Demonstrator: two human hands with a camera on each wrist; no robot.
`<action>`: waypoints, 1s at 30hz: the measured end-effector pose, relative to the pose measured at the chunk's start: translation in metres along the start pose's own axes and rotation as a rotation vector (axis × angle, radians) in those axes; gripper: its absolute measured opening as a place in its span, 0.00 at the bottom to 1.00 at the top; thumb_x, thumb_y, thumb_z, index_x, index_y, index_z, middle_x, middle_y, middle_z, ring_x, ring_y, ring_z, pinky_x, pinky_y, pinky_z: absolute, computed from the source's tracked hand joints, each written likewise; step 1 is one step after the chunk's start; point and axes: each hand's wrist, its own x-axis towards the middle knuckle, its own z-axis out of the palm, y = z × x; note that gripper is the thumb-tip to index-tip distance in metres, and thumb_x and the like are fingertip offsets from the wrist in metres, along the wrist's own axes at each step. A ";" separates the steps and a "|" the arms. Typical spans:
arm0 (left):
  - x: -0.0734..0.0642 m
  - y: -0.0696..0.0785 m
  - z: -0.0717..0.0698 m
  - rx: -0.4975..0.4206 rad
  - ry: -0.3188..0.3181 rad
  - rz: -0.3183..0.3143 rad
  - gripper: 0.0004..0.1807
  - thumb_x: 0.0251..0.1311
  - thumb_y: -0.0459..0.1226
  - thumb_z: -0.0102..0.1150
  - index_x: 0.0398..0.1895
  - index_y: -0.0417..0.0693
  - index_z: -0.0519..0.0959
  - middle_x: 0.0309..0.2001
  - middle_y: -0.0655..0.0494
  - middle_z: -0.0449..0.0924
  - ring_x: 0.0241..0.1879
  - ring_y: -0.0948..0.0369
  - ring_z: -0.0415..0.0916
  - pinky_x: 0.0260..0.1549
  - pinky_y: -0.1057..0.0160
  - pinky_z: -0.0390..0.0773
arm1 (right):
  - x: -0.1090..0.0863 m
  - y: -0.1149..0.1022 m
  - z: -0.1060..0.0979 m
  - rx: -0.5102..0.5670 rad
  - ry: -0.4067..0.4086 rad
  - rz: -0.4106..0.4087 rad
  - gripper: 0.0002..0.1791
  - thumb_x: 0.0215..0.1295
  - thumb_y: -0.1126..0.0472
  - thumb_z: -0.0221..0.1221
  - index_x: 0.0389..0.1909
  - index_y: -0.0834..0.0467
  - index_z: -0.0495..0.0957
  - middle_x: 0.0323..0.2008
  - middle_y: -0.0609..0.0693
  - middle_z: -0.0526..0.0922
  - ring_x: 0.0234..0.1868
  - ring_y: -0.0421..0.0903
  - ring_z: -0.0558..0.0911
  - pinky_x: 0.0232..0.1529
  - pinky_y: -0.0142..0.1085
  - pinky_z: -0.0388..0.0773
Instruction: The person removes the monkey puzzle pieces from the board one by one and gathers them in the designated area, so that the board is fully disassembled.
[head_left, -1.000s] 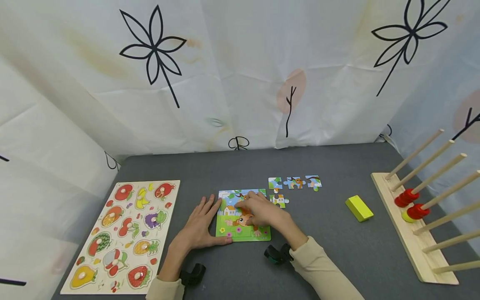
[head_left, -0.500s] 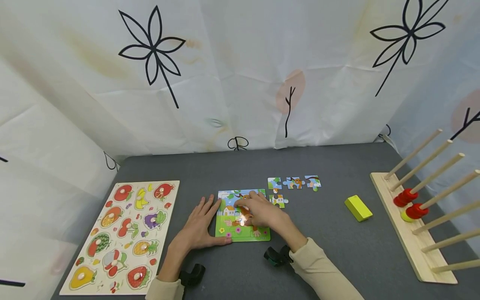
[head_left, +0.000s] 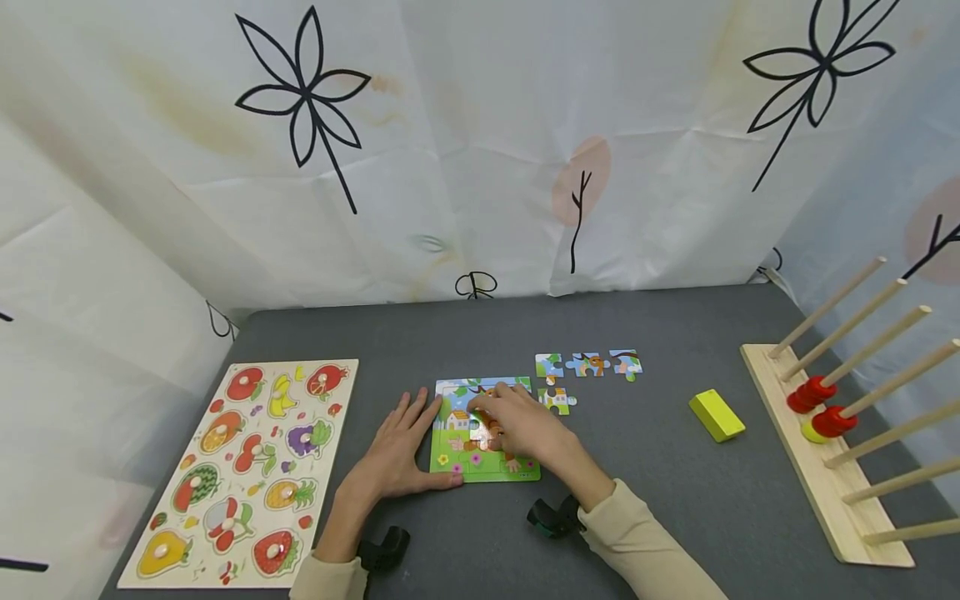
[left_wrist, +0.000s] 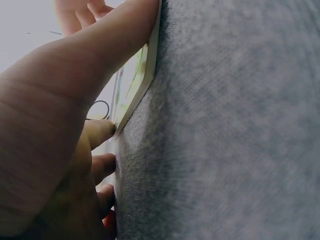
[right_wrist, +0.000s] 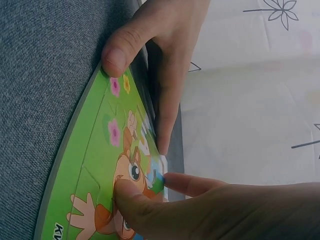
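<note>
In the head view, a picture puzzle [head_left: 487, 472] with a monkey and a house lies on the grey table. My left hand [head_left: 397, 450] rests along its left side, fingers stretched out and thumb at the lower left corner. My right hand [head_left: 525, 423] bends over the puzzle's upper right part. The right wrist view shows its thumb on the monkey's face [right_wrist: 134, 171] and its index finger by the far edge, pinching at a puzzle piece mostly hidden beneath the hand. Behind and right of the board lie several loose puzzle pieces [head_left: 588, 365].
A fruit peg board [head_left: 255, 500] lies at the left. To the right are a yellow block [head_left: 717, 416] and a wooden peg rack [head_left: 832, 492] with red and yellow rings [head_left: 834, 423]. White patterned cloth [head_left: 450, 125] hangs behind the table.
Both hands stay almost still on the puzzle. The whole view shifts slightly, and a bright patch shows between the right thumb and index finger.
</note>
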 end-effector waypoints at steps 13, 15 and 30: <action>0.001 0.001 0.000 0.009 0.005 0.008 0.65 0.45 0.65 0.74 0.83 0.49 0.53 0.83 0.42 0.44 0.83 0.38 0.37 0.78 0.33 0.48 | -0.001 -0.002 0.000 -0.034 0.009 0.010 0.29 0.62 0.65 0.71 0.65 0.49 0.80 0.48 0.53 0.77 0.42 0.47 0.68 0.43 0.43 0.73; 0.001 0.001 0.000 0.009 0.005 0.007 0.65 0.45 0.65 0.74 0.83 0.49 0.53 0.83 0.42 0.44 0.83 0.38 0.37 0.78 0.33 0.48 | -0.001 -0.002 0.000 -0.042 0.010 0.011 0.29 0.62 0.64 0.71 0.65 0.48 0.80 0.48 0.53 0.77 0.42 0.47 0.68 0.43 0.43 0.73; 0.000 0.001 0.000 0.007 -0.003 -0.006 0.66 0.45 0.66 0.74 0.83 0.51 0.52 0.84 0.42 0.44 0.83 0.39 0.37 0.78 0.33 0.48 | 0.002 -0.004 0.001 -0.115 0.031 -0.020 0.29 0.63 0.66 0.70 0.65 0.46 0.81 0.48 0.51 0.78 0.47 0.48 0.74 0.49 0.44 0.79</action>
